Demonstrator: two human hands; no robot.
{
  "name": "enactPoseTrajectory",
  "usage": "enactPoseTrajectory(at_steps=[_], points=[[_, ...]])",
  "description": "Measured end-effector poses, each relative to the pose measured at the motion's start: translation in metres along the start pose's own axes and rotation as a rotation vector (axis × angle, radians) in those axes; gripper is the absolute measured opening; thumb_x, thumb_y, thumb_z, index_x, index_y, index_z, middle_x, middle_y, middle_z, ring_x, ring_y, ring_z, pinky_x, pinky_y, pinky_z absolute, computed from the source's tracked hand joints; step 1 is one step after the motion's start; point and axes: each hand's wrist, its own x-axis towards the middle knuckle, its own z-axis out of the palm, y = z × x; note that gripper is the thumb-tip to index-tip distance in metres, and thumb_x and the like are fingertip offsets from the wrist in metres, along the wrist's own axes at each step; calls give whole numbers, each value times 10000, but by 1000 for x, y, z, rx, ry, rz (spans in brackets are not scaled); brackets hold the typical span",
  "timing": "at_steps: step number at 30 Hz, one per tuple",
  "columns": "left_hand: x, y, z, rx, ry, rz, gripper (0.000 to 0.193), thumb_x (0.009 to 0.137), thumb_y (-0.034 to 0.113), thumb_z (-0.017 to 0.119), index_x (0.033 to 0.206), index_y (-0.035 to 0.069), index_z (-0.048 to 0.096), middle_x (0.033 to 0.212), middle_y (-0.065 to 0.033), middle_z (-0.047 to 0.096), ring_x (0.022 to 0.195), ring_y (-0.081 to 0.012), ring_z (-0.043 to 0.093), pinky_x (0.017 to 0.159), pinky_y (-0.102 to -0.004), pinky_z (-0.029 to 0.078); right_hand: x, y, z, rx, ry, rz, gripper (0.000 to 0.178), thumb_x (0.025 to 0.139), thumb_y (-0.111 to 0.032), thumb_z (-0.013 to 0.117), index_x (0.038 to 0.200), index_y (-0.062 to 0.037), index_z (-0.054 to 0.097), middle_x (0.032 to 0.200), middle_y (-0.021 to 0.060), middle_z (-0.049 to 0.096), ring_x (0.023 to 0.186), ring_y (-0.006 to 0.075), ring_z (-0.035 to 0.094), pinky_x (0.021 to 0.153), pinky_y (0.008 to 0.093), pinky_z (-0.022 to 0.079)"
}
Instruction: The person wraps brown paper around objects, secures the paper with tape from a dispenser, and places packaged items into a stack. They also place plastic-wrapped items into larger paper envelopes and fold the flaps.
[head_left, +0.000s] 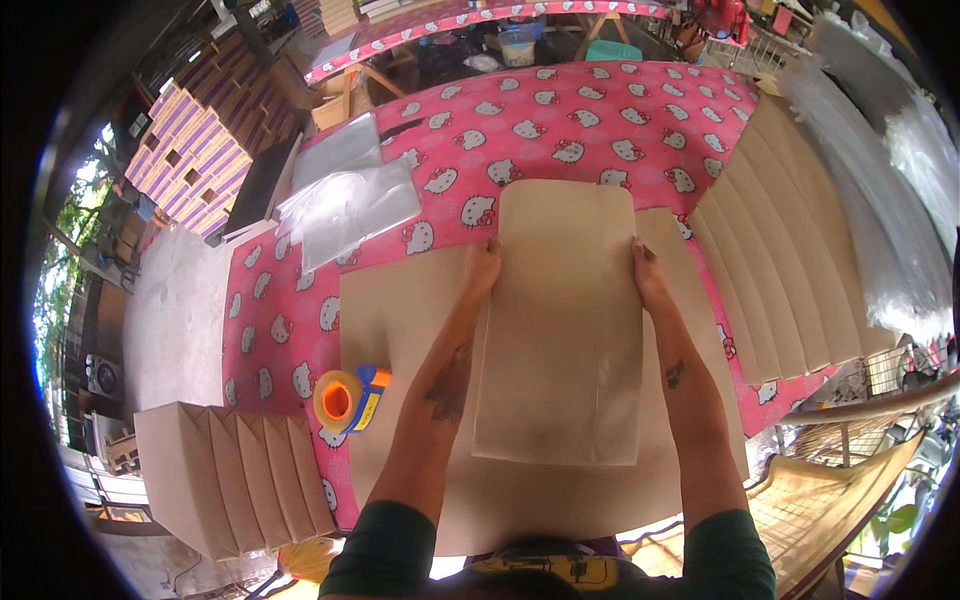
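Note:
Between my hands is a flat brown paper-wrapped pack, its lower part covered by a clear plastic bag that reaches past the pack toward me. My left hand grips the pack's left edge. On the opposite edge, my right hand holds it with the thumb on top and the other fingers mostly hidden. Beneath lies a large brown cardboard sheet on the table. A roll of tape in a blue and yellow dispenser rests on the sheet's left edge, beside my left forearm.
Clear plastic bags lie at the far left of the pink patterned tablecloth. Brown wrapped packs stand in a row at the right, and more brown packs sit at the near left. Plastic-wrapped bundles rise beyond the right row.

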Motion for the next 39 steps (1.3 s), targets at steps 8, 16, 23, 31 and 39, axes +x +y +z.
enactPoseTrajectory(at_steps=[8, 16, 23, 31, 39], points=[[-145, 12, -16, -624, -235, -81, 496, 1009, 328, 530, 1407, 47, 439, 1385, -82, 519, 1267, -200, 512, 1008, -345, 470, -100, 1, -18, 79, -106, 136, 659, 1023, -441, 485, 1547, -102, 272, 1541, 125, 367, 1390, 243, 389, 1123, 362, 347], [-222, 59, -85, -956, -186, -130, 468, 987, 302, 576, 1389, 74, 500, 1327, -79, 572, 1221, -198, 539, 1034, -358, 438, -217, -56, -25, 406, -150, 34, 650, 1026, -389, 507, 1561, -125, 250, 1552, 131, 346, 1426, 237, 337, 1142, 382, 324], [-258, 151, -170, -1192, -38, -104, 460, 1037, 395, 427, 1297, 32, 534, 1241, -76, 618, 1125, -210, 605, 939, -353, 516, -278, -185, -27, 376, -47, -429, 894, 935, -735, 381, 1494, -44, 284, 1529, 163, 292, 1438, 299, 247, 1153, 470, 253], [-263, 173, -214, -1262, -79, 85, 409, 1037, 342, 416, 1251, 21, 552, 1179, -75, 638, 1050, -218, 641, 864, -339, 550, -301, -222, -42, 619, -302, -504, 924, 953, -746, 238, 1546, -37, 234, 1547, 136, 345, 1421, 271, 344, 1127, 422, 350], [-276, 170, -214, -1160, -45, 132, 342, 1050, 256, 416, 1277, 21, 517, 1146, -59, 602, 1031, -164, 611, 854, -299, 530, -319, -229, -26, 537, -102, -289, 724, 1038, -579, 270, 1531, -48, 261, 1529, 127, 369, 1399, 262, 366, 1118, 402, 363]])
